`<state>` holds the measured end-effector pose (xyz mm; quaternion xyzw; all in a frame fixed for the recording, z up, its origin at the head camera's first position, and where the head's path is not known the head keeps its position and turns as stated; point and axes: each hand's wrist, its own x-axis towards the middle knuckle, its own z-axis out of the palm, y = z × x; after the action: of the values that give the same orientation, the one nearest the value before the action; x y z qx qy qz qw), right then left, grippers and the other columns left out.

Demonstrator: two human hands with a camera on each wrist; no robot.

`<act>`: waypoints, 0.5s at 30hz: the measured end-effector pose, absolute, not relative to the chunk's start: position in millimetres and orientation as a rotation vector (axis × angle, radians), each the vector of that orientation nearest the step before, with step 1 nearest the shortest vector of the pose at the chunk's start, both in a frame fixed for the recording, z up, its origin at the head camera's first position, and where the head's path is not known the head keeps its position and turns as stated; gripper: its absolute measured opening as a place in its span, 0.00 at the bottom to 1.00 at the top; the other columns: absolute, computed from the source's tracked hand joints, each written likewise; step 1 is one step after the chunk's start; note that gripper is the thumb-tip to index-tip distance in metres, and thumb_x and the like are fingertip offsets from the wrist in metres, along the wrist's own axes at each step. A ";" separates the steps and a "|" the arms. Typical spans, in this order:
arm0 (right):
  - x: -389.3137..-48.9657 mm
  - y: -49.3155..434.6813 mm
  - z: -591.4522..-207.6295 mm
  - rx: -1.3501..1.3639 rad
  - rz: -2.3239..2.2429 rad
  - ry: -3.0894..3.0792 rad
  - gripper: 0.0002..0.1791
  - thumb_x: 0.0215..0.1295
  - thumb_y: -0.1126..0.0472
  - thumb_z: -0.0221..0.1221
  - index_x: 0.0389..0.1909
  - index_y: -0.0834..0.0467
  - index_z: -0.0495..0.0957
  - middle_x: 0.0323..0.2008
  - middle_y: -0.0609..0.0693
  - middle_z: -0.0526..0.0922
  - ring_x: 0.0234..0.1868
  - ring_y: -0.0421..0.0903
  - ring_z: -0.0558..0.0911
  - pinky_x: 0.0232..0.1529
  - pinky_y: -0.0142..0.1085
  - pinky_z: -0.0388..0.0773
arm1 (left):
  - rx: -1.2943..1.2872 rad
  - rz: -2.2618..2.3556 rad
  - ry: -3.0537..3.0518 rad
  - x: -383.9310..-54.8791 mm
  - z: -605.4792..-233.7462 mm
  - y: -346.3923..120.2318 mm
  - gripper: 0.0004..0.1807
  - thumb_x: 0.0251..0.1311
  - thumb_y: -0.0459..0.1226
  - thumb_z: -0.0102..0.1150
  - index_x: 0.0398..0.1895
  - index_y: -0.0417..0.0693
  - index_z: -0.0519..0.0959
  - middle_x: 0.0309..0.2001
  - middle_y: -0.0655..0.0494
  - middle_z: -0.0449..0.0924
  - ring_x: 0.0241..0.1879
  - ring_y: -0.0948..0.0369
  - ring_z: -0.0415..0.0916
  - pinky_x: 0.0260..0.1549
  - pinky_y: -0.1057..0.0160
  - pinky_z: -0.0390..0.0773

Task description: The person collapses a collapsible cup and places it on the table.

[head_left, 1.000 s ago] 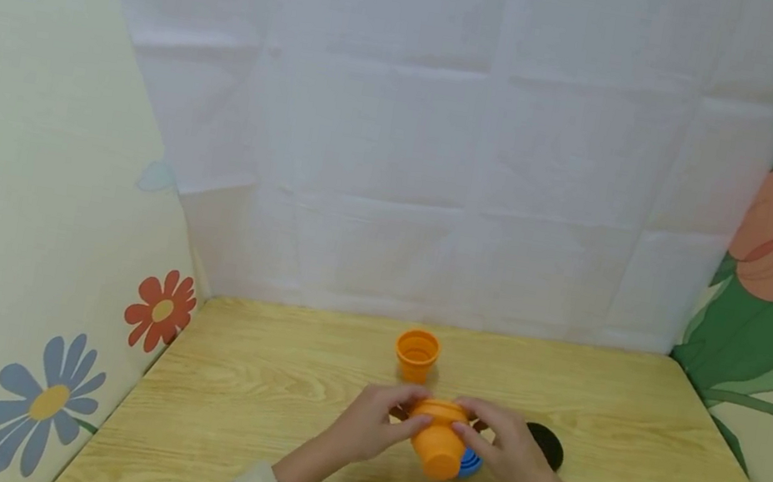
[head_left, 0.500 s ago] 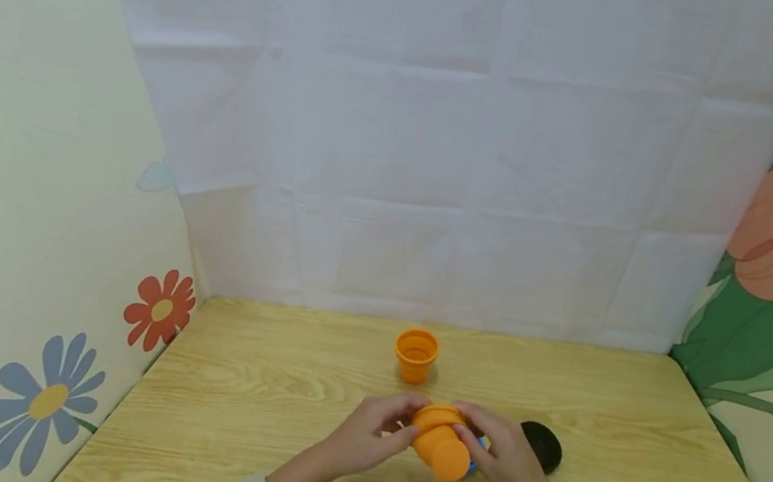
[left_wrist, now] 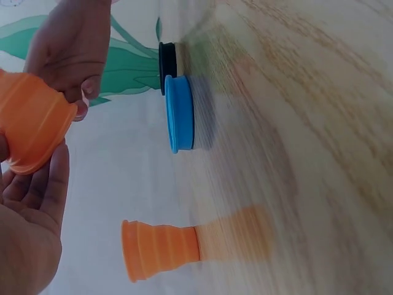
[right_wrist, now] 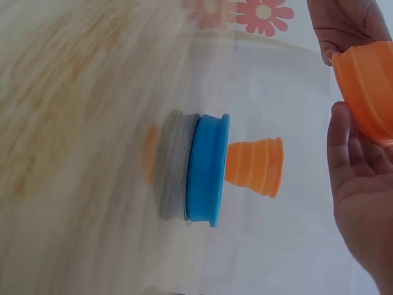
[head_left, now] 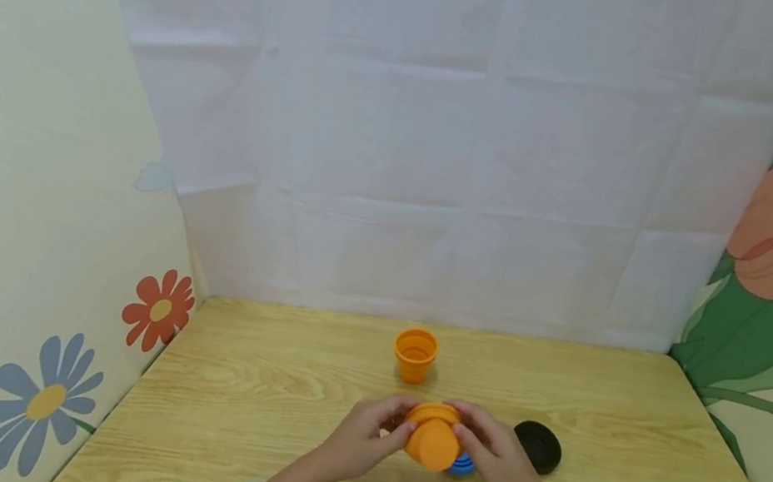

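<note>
Both hands hold an orange collapsible cup point(head_left: 437, 446) raised over the table, its round base tilted toward the head camera. My left hand point(head_left: 357, 437) grips the left side near the rim, thumb in front and fingers behind. On the opposite side my right hand point(head_left: 502, 460) pinches it the same way. In the left wrist view the held cup point(left_wrist: 37, 123) appears partly extended, with stepped walls. Just behind and below it, partly hidden in the head view, lies a flattened blue collapsible cup point(right_wrist: 209, 169).
A second orange collapsible cup point(head_left: 415, 357) stands upright and extended toward the back of the wooden table point(head_left: 257, 389). A flat black round piece point(head_left: 538, 447) lies to the right, beyond the right wrist. White cloth point(head_left: 386, 148) hangs behind the table.
The held cup's base has swung right, then back left, and now points more at the head camera. Both hands keep their grip with small shifts. The other cups stay put.
</note>
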<state>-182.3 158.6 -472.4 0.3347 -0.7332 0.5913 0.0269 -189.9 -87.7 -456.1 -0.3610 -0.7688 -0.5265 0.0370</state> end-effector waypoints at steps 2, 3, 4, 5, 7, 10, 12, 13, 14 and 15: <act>-182.3 159.1 -473.5 1.078 1.949 -2.225 0.20 0.78 0.70 0.48 0.67 0.70 0.68 0.52 0.59 0.84 0.44 0.38 0.84 0.42 0.39 0.87 | -1.083 -1.617 -2.354 -189.2 -455.0 -88.0 0.13 0.73 0.32 0.55 0.57 0.38 0.79 0.44 0.45 0.86 0.39 0.66 0.82 0.35 0.65 0.85; -182.4 159.3 -473.9 1.105 1.999 -2.201 0.21 0.78 0.70 0.48 0.68 0.71 0.66 0.52 0.56 0.83 0.44 0.39 0.84 0.42 0.39 0.87 | -1.068 -1.616 -2.352 -188.9 -454.5 -88.2 0.13 0.73 0.32 0.54 0.57 0.39 0.79 0.44 0.46 0.86 0.38 0.66 0.81 0.35 0.65 0.85; -182.3 159.7 -474.0 1.122 2.038 -2.182 0.21 0.78 0.71 0.48 0.68 0.71 0.65 0.52 0.53 0.83 0.43 0.39 0.84 0.41 0.40 0.86 | -1.053 -1.619 -2.354 -188.7 -453.8 -88.5 0.13 0.74 0.32 0.54 0.57 0.39 0.78 0.44 0.46 0.86 0.38 0.66 0.81 0.34 0.65 0.85; -182.3 159.9 -474.1 1.137 2.057 -2.165 0.22 0.78 0.71 0.48 0.69 0.72 0.64 0.52 0.51 0.82 0.43 0.40 0.83 0.41 0.40 0.86 | -1.044 -1.623 -2.355 -188.3 -453.2 -88.4 0.13 0.74 0.32 0.53 0.58 0.39 0.78 0.43 0.46 0.86 0.38 0.66 0.81 0.34 0.65 0.85; -182.3 159.9 -474.0 1.160 2.084 -2.139 0.23 0.77 0.72 0.48 0.70 0.72 0.62 0.52 0.46 0.81 0.41 0.42 0.83 0.40 0.40 0.86 | -1.031 -1.642 -2.362 -188.1 -452.6 -88.6 0.14 0.75 0.33 0.52 0.59 0.39 0.78 0.43 0.46 0.86 0.39 0.66 0.81 0.35 0.65 0.85; -182.0 159.2 -473.2 1.159 2.069 -2.123 0.23 0.76 0.73 0.48 0.69 0.73 0.62 0.50 0.46 0.81 0.38 0.43 0.82 0.37 0.41 0.86 | -1.018 -1.695 -2.368 -187.8 -452.5 -88.6 0.15 0.76 0.33 0.50 0.60 0.38 0.77 0.45 0.45 0.84 0.41 0.66 0.80 0.37 0.65 0.85; -181.7 158.1 -472.7 1.147 2.047 -2.118 0.22 0.76 0.74 0.48 0.68 0.73 0.63 0.48 0.47 0.80 0.37 0.42 0.81 0.35 0.40 0.85 | -1.031 -1.749 -2.358 -187.6 -452.7 -88.8 0.15 0.76 0.32 0.50 0.61 0.37 0.76 0.46 0.43 0.84 0.43 0.66 0.79 0.39 0.64 0.86; -181.5 157.4 -472.1 1.133 2.032 -2.118 0.22 0.75 0.75 0.49 0.67 0.73 0.64 0.47 0.47 0.80 0.36 0.40 0.81 0.34 0.40 0.85 | -1.045 -1.772 -2.349 -187.4 -452.7 -88.9 0.16 0.76 0.32 0.50 0.62 0.37 0.75 0.47 0.42 0.83 0.44 0.66 0.79 0.39 0.63 0.86; -181.2 156.8 -471.6 1.116 2.019 -2.119 0.22 0.75 0.75 0.49 0.67 0.73 0.64 0.46 0.47 0.80 0.36 0.39 0.80 0.33 0.39 0.85 | -1.068 -1.793 -2.337 -187.1 -452.7 -89.0 0.16 0.75 0.31 0.50 0.63 0.36 0.74 0.47 0.41 0.83 0.44 0.66 0.79 0.39 0.63 0.86; -180.9 156.2 -471.0 1.101 2.000 -2.119 0.21 0.74 0.76 0.49 0.66 0.73 0.65 0.45 0.47 0.80 0.35 0.38 0.80 0.32 0.39 0.84 | -1.090 -1.808 -2.327 -187.1 -452.6 -89.0 0.17 0.75 0.30 0.51 0.63 0.36 0.74 0.47 0.40 0.82 0.45 0.66 0.79 0.39 0.62 0.86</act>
<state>-180.9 156.2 -471.0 0.3534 -0.6803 0.6420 0.0132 -187.1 -89.0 -452.6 -0.3468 -0.7406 -0.5755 -0.0002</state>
